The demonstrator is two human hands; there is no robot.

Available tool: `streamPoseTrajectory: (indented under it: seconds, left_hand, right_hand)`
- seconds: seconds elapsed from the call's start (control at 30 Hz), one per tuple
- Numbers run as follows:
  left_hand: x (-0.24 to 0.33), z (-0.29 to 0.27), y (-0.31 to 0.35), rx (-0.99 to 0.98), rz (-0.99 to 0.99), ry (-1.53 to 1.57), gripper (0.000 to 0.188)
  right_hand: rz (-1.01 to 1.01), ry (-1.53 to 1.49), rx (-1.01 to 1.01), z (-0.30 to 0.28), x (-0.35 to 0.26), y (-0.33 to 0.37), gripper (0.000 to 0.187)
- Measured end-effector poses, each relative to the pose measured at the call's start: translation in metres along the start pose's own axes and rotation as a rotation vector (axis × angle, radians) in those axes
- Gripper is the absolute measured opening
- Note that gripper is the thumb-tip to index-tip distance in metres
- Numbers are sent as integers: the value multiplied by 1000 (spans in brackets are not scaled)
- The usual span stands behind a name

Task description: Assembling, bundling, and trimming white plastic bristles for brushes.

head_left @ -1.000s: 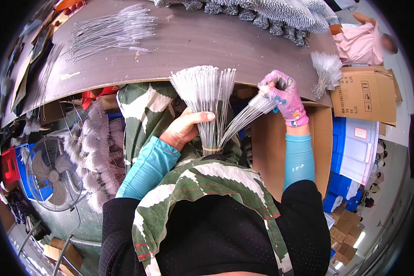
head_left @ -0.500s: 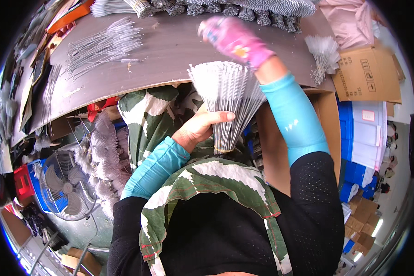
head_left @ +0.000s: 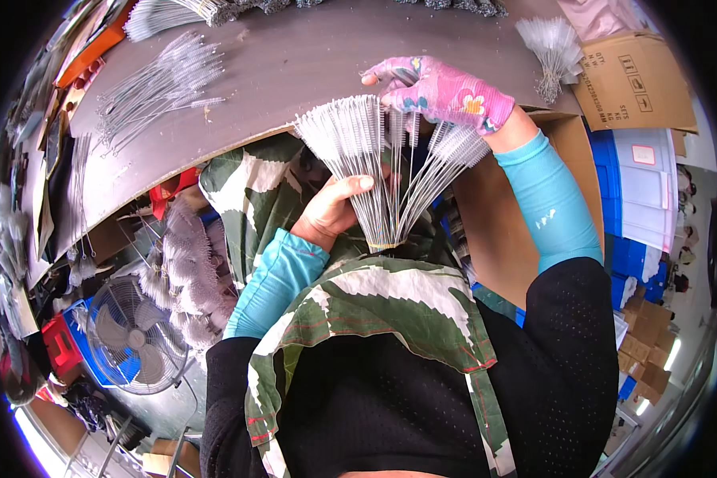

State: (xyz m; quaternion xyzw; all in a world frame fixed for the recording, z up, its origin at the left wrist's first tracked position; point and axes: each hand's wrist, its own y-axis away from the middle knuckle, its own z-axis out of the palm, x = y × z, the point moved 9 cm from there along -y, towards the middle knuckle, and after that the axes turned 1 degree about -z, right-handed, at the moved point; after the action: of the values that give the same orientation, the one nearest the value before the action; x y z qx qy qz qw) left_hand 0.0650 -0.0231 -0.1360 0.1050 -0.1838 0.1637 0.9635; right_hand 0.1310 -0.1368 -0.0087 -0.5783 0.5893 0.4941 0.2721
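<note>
By the table [head_left: 287, 60], the left grip [head_left: 329, 212], clamped on brushes [head_left: 349, 131], should steady them for the right grip [head_left: 448, 92] (whether closed, I cannot tell).

Downward fisheye view from the head

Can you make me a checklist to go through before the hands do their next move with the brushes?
1. Left hand holding the bunch of brushes: ok, its thumb lies across the front of the wires.
2. Band around the bottom of the wires: ok, it is there.
3. Brushes all close together: not ok, some brushes fan out to the right.
4. Gloves on both hands: not ok, the right hand wears a pink glove, but the left is bare.
5. Right hand gripping a brush: cannot tell, it is over the tops and hides some of them.
</note>
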Motion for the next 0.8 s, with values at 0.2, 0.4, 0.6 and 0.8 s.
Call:
streamPoseTrajectory:
  seconds: [0.2, 0.4, 0.6, 0.8]
  left_hand:
    - [3, 7, 2, -29, -8, -11, 58]
    - [6, 13, 1, -15, 16, -53, 54]
    - [10, 13, 3, 52, 28, -71, 55]
    - [10, 16, 1, 40, 7, -79, 55]
  right_hand:
    - [-99, -133, -137, 2, -3, -1, 23]
    - [-108, -22, -74, 3, -7, -6, 25]
    - [-129, -98, -82, 3, -4, -12, 33]
    - [-111, -36, -31, 3, -8, -9, 32]
